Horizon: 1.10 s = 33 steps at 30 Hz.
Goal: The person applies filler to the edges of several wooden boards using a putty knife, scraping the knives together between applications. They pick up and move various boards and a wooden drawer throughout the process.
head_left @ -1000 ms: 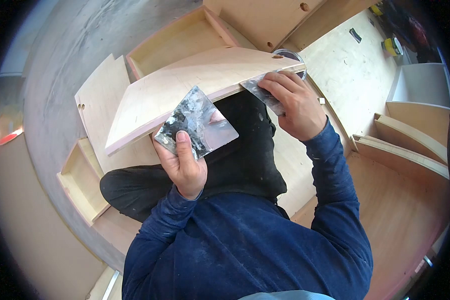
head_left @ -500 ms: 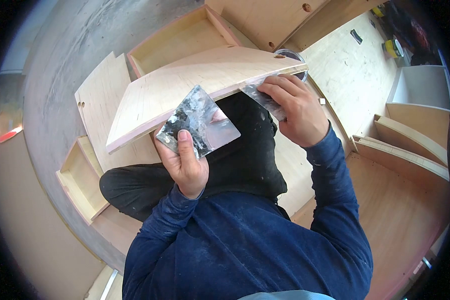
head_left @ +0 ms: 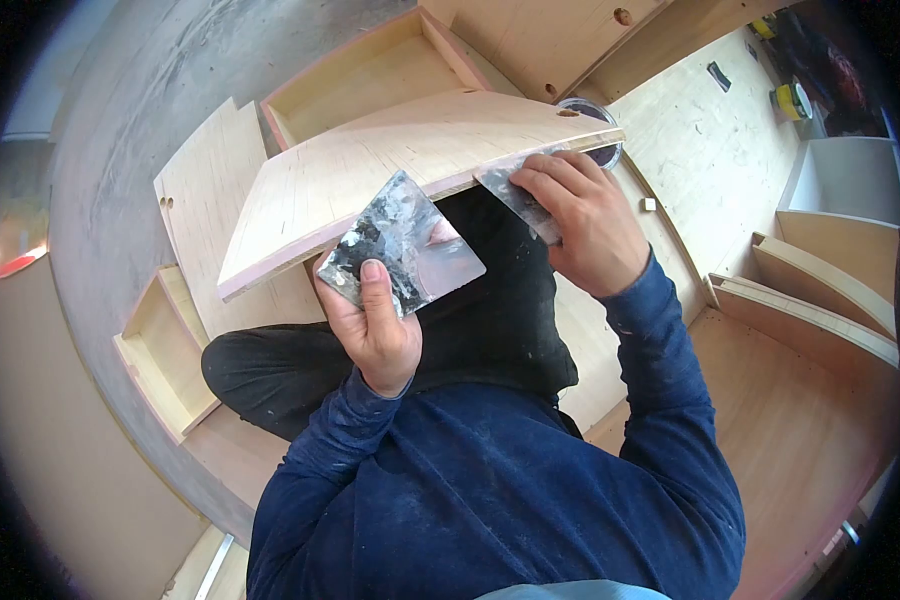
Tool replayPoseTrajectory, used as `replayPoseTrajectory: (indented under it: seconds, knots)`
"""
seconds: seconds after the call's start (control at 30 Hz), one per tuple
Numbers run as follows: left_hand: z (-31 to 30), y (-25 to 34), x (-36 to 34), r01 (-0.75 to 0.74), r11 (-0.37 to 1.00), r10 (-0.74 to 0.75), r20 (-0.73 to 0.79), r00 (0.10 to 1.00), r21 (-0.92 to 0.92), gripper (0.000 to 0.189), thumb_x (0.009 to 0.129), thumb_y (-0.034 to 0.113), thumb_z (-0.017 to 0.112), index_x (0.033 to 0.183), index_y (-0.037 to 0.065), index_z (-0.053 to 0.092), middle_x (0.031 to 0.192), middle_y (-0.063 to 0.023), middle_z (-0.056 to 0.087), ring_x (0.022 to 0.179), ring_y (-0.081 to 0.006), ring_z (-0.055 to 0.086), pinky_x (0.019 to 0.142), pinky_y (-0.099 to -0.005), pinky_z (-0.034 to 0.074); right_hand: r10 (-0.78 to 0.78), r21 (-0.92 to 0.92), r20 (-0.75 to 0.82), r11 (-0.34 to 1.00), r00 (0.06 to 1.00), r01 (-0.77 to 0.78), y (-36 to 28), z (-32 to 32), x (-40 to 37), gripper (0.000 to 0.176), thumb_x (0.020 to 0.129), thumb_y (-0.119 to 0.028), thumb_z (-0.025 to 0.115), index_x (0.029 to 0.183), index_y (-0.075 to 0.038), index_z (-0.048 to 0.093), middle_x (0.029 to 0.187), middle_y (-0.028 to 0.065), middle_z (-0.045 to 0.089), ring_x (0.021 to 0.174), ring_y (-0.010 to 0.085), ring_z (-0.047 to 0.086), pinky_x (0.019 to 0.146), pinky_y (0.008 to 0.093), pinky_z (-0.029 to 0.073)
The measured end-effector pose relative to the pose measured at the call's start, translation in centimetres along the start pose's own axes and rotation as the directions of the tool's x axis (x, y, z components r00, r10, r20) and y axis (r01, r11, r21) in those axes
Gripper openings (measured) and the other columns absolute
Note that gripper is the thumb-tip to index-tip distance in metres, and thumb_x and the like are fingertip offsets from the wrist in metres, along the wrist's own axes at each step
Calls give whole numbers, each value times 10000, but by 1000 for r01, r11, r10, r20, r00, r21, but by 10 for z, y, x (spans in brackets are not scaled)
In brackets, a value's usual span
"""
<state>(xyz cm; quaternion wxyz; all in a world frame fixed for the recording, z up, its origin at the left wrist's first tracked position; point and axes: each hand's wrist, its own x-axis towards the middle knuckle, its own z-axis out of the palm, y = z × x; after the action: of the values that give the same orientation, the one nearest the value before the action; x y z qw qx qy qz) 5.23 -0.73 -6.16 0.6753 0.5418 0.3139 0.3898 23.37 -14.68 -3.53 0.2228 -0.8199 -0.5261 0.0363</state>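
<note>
My left hand (head_left: pixel 375 335) grips a square metal plate (head_left: pixel 405 245) smeared with dark and pinkish filler, its thumb on top. My right hand (head_left: pixel 595 215) is closed round a second smeared metal scraper (head_left: pixel 520 200), which lies against the near edge of a curved wooden panel (head_left: pixel 390 150). The panel rests tilted over my legs, with a pinkish layer along its edge. The left plate overlaps that edge in view. Part of the right scraper is hidden under my fingers.
Behind the panel are an open wooden drawer frame (head_left: pixel 370 75) and a round tin (head_left: pixel 605 155), partly hidden. A smaller drawer (head_left: pixel 165 350) is at the left. Curved boards (head_left: pixel 810 315) stand at the right, near a white box (head_left: pixel 850 180).
My right hand and its scraper have shifted slightly left and down along the panel edge. The whole view has moved a little. Both plates are still held.
</note>
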Motion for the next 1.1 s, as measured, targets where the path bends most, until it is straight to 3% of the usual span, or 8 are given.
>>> replayPoseTrajectory:
  seconds: [0.03,0.1,0.5,0.67,0.73,1.03,1.1]
  knots:
    - [-1,-1,0,-1,1000,1,0,1000,-1,494,962,190,517,1356,-74,377,1276,-193,520,1165,-248,521,1037,-404,379,-2,-6,32,1000,999,3,-1,-3,-1,616,565,85,660,1164,-51,614,1220,116,612,1169,338,541,1009,427,448]
    - [-2,-3,1,-48,996,49,13,999,-77,298,996,70,493,1272,-28,442,1189,-102,542,1076,-139,525,991,-301,410,-12,9,31,1000,999,12,-2,-6,-1,615,564,87,660,1162,-51,615,1219,115,612,1169,335,541,1007,428,449]
    - [-3,5,-1,-21,1000,21,22,1000,8,286,1005,90,493,1258,-33,444,1162,-101,545,1052,-131,524,969,-286,414,-6,40,-22,999,1000,7,-1,3,7,589,587,77,639,1162,-47,608,1226,112,608,1169,340,534,1019,426,436]
    - [0,2,-2,-39,999,39,8,999,-33,276,1006,94,494,1247,-33,451,1157,-102,549,1045,-131,527,969,-290,417,-15,24,-9,1000,1000,15,-3,-3,2,587,577,89,647,1147,-47,618,1225,112,613,1164,340,539,1013,425,444]
    - [1,1,-1,-47,997,48,10,999,-54,273,1005,96,495,1244,-32,453,1156,-102,550,1042,-131,528,969,-292,417,12,21,102,1000,995,-14,-5,-14,0,580,580,105,643,1139,-45,623,1217,115,619,1162,343,543,1005,424,453]
    - [-1,-1,-2,-30,999,30,6,1000,-40,286,1003,95,500,1256,-26,448,1161,-97,550,1053,-137,535,970,-297,424,2,39,-13,999,1000,-2,20,-7,1,595,579,137,629,1146,-44,617,1220,119,616,1170,346,540,1004,426,455]
    - [-1,-2,-2,3,1000,-3,1,1000,-11,432,984,198,505,1326,-51,422,1272,-168,522,1152,-229,522,1021,-391,388,1,36,-16,999,1000,0,21,-5,1,597,579,137,628,1148,-43,616,1223,120,615,1171,347,539,1005,426,454]
